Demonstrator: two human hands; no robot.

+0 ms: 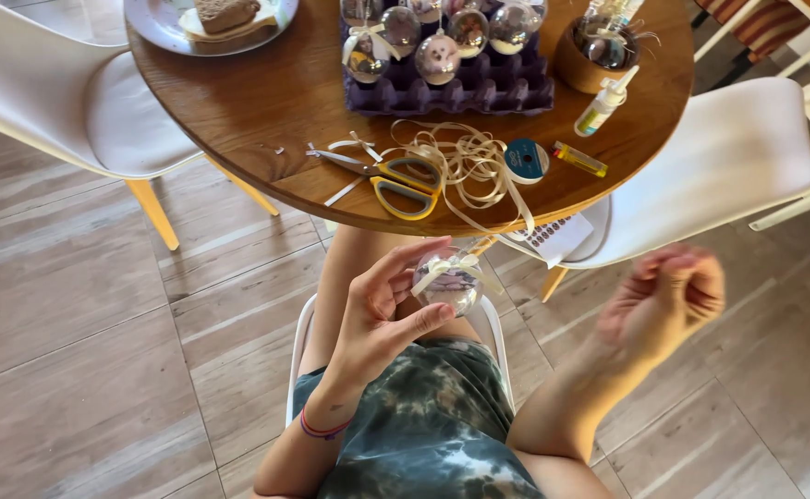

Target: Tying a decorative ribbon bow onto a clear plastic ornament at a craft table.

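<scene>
A tie-dyed green garment (432,434) fills the bottom of the view, over a white seat (490,323) on which the person sits. Just above it the left hand (382,314) is partly curled, thumb and fingertips pinching a clear round ornament (448,282) with a cream ribbon bow on top; the ornament hangs off the table, below its near edge and above the person's lap. The right hand (665,298) is off to the side, loosely closed with the fingers curled in and holding nothing that can be seen; it is blurred. The round wooden table (266,102) carries yellow-handled scissors (395,180) near its near edge, beside a loose tangle of cream ribbon (465,157) that spills over the edge, a blue-faced ribbon spool (526,159) and a small yellow tube (579,159). Farther in stands a purple egg tray (479,88) holding more clear ornaments (438,57), with a small white bottle (605,102) and a wooden bowl (576,60) toward the right edge, and a grey plate (160,23) at the far left. White chairs (728,157) stand on both sides, on a floor (81,370) of pale wood-look planks.
</scene>
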